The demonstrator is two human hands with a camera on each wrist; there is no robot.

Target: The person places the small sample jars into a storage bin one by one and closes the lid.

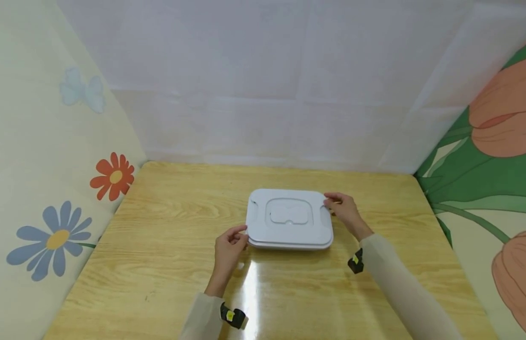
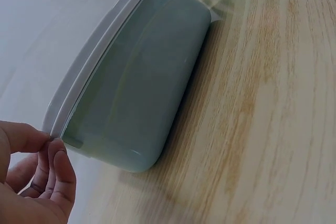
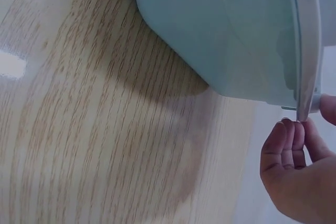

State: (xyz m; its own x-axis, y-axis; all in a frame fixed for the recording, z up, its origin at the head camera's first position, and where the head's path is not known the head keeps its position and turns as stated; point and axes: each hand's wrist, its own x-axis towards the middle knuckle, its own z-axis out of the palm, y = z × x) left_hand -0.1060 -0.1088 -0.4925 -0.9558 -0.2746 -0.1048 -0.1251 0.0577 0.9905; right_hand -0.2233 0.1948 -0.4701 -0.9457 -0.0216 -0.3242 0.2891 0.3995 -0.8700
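A rectangular food container sits on the table, with a white lid (image 1: 288, 231) over a pale green body (image 2: 142, 77). The lid has a raised panel at its centre and a recess near each short side. At the lid's left side, my left hand (image 1: 230, 248) pinches the rim between thumb and curled fingers. On the opposite side, toward the back, my right hand (image 1: 342, 208) holds the rim, its fingertips right under the edge in the right wrist view. What lies inside the container is hidden under the lid.
The wood-grain table (image 1: 182, 203) extends around the container. A small pale bit (image 1: 240, 266) lies near the left hand. White sheeting (image 1: 263, 118) hangs at the back, with flower-printed panels (image 1: 54, 189) at both sides. Each wrist wears a black strap (image 1: 233, 315).
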